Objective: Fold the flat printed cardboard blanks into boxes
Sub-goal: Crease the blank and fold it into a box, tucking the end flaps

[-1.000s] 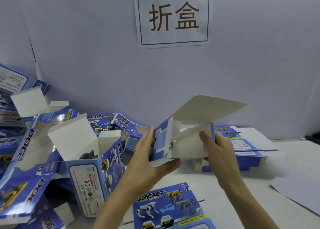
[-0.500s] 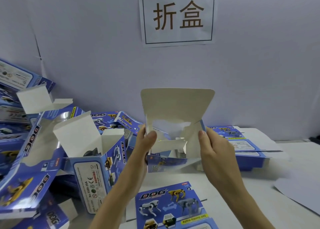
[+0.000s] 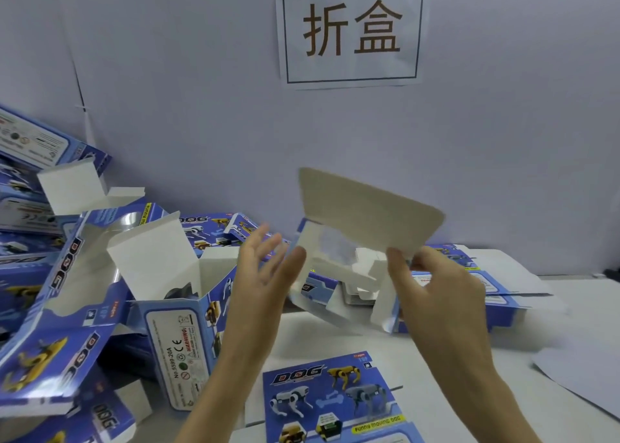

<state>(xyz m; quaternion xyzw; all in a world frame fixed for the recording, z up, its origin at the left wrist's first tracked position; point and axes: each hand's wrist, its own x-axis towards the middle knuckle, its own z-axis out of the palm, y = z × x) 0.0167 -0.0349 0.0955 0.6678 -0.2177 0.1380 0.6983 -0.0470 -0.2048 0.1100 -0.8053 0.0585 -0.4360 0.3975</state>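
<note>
Released by the left hand (image 3: pixel 265 275), now spread open beside it, the half-folded box (image 3: pixel 367 207), grey flap raised, blue outside, is held tilted above the table (image 3: pixel 352 345), pinched at its right edge by the right hand (image 3: pixel 436 295).

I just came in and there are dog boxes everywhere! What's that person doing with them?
A person is folding printed cardboard into boxes. The right hand holds a half-folded box up over the table, its big top flap sticking up. The left hand is open beside it, fingers spread. A flat blank printed with robot dogs lies in front, and folded boxes with open tops are heaped on the left.
</note>
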